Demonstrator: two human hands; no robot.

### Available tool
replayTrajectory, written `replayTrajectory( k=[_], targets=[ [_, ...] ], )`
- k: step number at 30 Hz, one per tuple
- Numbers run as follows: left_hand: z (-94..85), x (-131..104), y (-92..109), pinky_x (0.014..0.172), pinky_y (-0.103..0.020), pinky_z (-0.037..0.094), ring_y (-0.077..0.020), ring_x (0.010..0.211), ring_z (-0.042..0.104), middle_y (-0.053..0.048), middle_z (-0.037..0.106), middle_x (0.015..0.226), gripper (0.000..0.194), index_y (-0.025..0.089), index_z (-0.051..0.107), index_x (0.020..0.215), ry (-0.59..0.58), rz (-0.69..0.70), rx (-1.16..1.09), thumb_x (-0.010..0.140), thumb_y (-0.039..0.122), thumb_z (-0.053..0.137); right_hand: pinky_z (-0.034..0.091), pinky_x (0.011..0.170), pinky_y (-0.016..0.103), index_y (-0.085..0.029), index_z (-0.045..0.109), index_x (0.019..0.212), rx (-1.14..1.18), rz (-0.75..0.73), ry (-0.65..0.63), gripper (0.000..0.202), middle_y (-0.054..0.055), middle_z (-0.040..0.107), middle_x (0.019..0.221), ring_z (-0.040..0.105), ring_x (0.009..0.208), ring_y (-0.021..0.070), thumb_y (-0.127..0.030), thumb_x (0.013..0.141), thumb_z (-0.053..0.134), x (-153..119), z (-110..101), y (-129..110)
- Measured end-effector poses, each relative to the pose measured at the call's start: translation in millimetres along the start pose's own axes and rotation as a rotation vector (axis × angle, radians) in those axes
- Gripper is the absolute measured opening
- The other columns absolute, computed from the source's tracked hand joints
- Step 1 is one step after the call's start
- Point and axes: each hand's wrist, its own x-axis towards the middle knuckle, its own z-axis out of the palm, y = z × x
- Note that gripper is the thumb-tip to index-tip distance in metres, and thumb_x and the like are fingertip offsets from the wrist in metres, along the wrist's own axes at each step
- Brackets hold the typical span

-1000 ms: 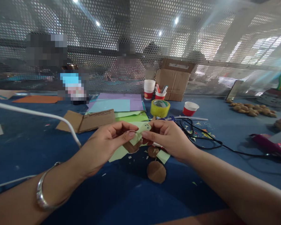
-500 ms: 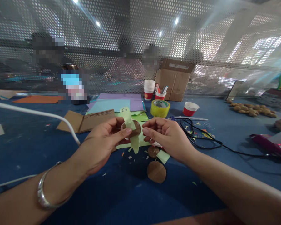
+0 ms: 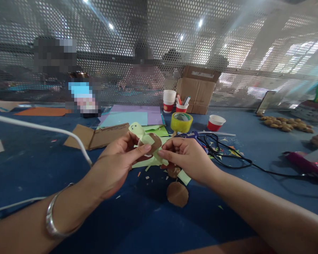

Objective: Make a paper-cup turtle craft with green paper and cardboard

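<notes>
L hand (image 3: 116, 160) pinches cardbd disc (image 3: 155, 141) w/ green paper strip (image 3: 147, 139) across it, up over blue table (image 3: 137, 218); R hand (image 3: 189, 153), off it half a sec ago, now nips strip's lower end! Top's tipped L, prob. steadier 2-handed.

A perforated screen (image 3: 108, 84) stands behind the blue table (image 3: 137, 225). Small lights (image 3: 200, 23) shine above. Right, a window (image 3: 302, 53) glows.

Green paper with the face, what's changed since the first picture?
The green paper swung, face end going from right to upper left. The right hand let go of that end and now pinches the other. The left hand still holds it with the brown disc; the yellow tape stayed put.
</notes>
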Motion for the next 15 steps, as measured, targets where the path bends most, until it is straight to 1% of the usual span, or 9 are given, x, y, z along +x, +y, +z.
replayTrajectory(
  k=[3,6,9,12,15],
  targets=[
    [1.1,-0.2,1.3,0.078,-0.026,0.056,-0.0182,0.095,0.070,-0.005,0.076,0.102,0.017,0.018,0.065,0.091,0.009,-0.020,-0.046,0.081,0.021,0.079,0.050,0.044,0.017,-0.018,0.065,0.083,0.021,0.016,0.011,0.032,-0.003,0.065,0.066,0.068,0.054,0.0118,-0.045,0.076,0.080,-0.6,1.4,-1.2],
    [3.3,-1.1,1.7,0.080,-0.026,0.057,-0.0185,0.097,0.070,-0.004,0.075,0.099,0.016,0.017,0.064,0.089,0.000,-0.014,-0.069,0.081,0.018,0.078,0.046,0.040,0.015,-0.018,0.065,0.083,0.022,0.040,0.027,0.032,-0.003,0.065,0.063,0.071,0.055,0.0141,-0.045,0.076,0.080,-2.3,3.1,-2.4],
    [6.4,-2.0,1.4,0.086,-0.029,0.057,-0.0188,0.099,0.069,-0.002,0.073,0.096,0.017,0.018,0.064,0.090,-0.008,-0.001,-0.083,0.080,0.016,0.078,0.043,0.038,0.014,-0.018,0.065,0.082,0.008,0.036,0.047,0.034,-0.003,0.064,0.060,0.071,0.056,0.0149,-0.048,0.075,0.080,-4.0,4.5,-2.5],
    [7.7,-1.6,1.8,0.090,-0.031,0.056,-0.0195,0.101,0.069,-0.003,0.074,0.100,0.017,0.018,0.066,0.092,-0.019,0.003,-0.097,0.080,0.016,0.078,0.042,0.038,0.015,-0.018,0.065,0.082,-0.008,0.027,0.055,0.035,-0.002,0.065,0.061,0.071,0.055,0.0151,-0.050,0.076,0.079,-4.2,5.3,-1.5],
    [5.3,0.3,3.1,0.089,-0.032,0.056,-0.0200,0.098,0.069,-0.005,0.075,0.098,0.011,0.016,0.069,0.089,-0.066,-0.018,-0.100,0.081,0.018,0.076,0.043,0.038,0.017,-0.019,0.066,0.084,-0.012,0.026,0.033,0.035,-0.001,0.066,0.064,0.070,0.055,0.0155,-0.051,0.076,0.079,-3.5,4.2,-1.7]
  ],
)
